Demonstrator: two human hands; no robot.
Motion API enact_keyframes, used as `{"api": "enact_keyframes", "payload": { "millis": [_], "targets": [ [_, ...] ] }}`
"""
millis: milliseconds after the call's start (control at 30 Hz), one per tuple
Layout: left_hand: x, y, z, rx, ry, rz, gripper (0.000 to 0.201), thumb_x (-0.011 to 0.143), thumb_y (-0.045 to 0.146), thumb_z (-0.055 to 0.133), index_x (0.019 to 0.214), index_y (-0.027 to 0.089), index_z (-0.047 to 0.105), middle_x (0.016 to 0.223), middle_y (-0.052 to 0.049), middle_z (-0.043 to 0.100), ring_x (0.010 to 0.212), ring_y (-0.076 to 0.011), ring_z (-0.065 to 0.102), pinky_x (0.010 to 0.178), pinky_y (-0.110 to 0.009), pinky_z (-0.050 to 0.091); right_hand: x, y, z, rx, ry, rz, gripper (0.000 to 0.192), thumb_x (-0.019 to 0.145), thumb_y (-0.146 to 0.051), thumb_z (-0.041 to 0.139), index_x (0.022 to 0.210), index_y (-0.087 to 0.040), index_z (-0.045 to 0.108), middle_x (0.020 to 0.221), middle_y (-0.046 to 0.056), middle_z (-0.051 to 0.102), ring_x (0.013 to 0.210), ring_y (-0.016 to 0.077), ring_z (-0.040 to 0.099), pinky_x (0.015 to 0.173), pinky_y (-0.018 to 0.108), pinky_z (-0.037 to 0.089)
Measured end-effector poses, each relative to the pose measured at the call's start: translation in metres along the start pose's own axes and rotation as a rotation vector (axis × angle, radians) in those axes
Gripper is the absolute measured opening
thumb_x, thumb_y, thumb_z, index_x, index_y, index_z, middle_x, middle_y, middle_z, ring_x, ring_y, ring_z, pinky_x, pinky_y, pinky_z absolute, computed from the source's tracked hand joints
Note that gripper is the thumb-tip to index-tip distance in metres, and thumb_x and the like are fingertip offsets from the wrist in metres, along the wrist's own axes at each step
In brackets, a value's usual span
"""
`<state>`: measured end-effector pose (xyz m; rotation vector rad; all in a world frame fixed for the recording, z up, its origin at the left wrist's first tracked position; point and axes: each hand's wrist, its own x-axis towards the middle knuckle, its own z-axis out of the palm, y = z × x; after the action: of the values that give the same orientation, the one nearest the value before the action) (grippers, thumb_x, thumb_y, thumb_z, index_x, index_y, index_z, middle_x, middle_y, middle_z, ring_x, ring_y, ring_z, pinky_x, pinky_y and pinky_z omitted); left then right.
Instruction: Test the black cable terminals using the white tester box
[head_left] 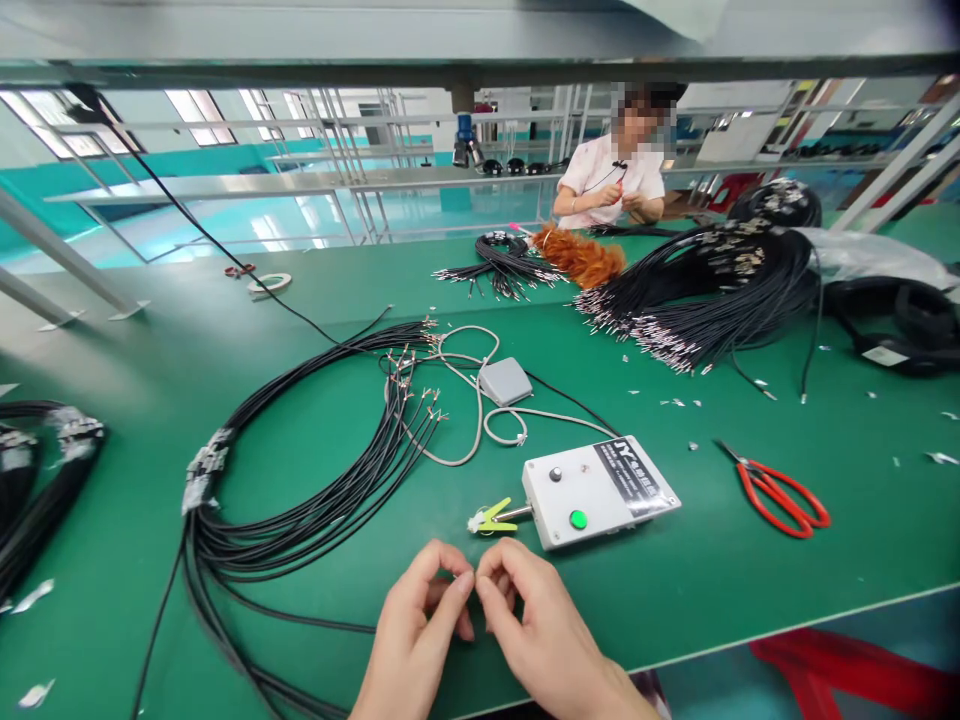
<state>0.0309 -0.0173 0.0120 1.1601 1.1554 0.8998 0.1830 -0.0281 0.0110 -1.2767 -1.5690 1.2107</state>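
My left hand (424, 625) and my right hand (529, 615) meet low in the middle of the view, just above the table. Both are closed in a pinch, with thumb and finger tips almost touching each other. A single black cable (300, 618) runs from the bundle at left into my left hand, and its end is hidden by the fingers. Whatever lies between my right fingertips is too small to make out. Just beyond them is a grey box (562, 490) with a green button, a black knob and a yellow-green clip-like piece (495, 517) on its metal shaft.
A looped black cable bundle (322, 490) with bared ends lies left. Red-handled scissors (784, 495) rest right. Behind the box sits a grey pedal (505, 382) with a grey cord. More cable bundles (697, 290) lie farther back. A co-worker (611, 185) sits across the green table (600, 625).
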Motion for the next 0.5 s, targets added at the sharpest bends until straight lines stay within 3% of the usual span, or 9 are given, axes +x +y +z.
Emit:
{"api": "enact_keyframes", "payload": {
  "millis": [100, 233, 433, 500],
  "targets": [
    [-0.002, -0.008, -0.002, 0.075, 0.007, 0.050, 0.034, 0.087, 0.051, 0.062, 0.077, 0.018, 0.059, 0.071, 0.002, 0.057, 0.055, -0.0121, 0.055, 0.055, -0.022, 0.046, 0.001, 0.002, -0.003, -0.178, 0.005, -0.096, 0.015, 0.094, -0.025, 0.042, 0.083, -0.020, 0.051, 0.079, 0.001, 0.055, 0.066, 0.0128, 0.053, 0.061, 0.024, 0.040],
    [-0.003, -0.017, -0.002, 0.073, 0.057, 0.021, 0.036, 0.087, 0.053, 0.061, 0.076, 0.018, 0.060, 0.062, 0.004, 0.053, 0.045, -0.0092, 0.046, 0.044, -0.019, 0.039, 0.003, 0.007, -0.003, -0.302, -0.006, -0.122, 0.015, 0.092, -0.022, 0.039, 0.083, -0.020, 0.051, 0.078, 0.002, 0.056, 0.063, 0.0136, 0.054, 0.058, 0.025, 0.039],
    [-0.005, -0.019, -0.003, 0.427, 0.105, 0.435, 0.018, 0.094, 0.029, 0.053, 0.080, 0.022, 0.061, 0.076, -0.002, 0.063, 0.070, -0.0173, 0.062, 0.067, -0.024, 0.052, 0.001, 0.009, -0.003, -0.410, 0.030, -0.158, 0.015, 0.092, -0.019, 0.040, 0.084, -0.020, 0.052, 0.080, 0.002, 0.058, 0.066, 0.0145, 0.056, 0.061, 0.026, 0.038],
    [-0.004, -0.020, -0.005, 0.473, 0.103, 0.451, 0.018, 0.095, 0.027, 0.052, 0.080, 0.022, 0.060, 0.074, -0.001, 0.062, 0.067, -0.0163, 0.062, 0.064, -0.022, 0.051, -0.001, 0.010, -0.005, -0.416, 0.034, -0.162, 0.016, 0.093, -0.019, 0.039, 0.083, -0.021, 0.052, 0.079, 0.002, 0.059, 0.066, 0.0146, 0.057, 0.060, 0.025, 0.039]
  ]
}}
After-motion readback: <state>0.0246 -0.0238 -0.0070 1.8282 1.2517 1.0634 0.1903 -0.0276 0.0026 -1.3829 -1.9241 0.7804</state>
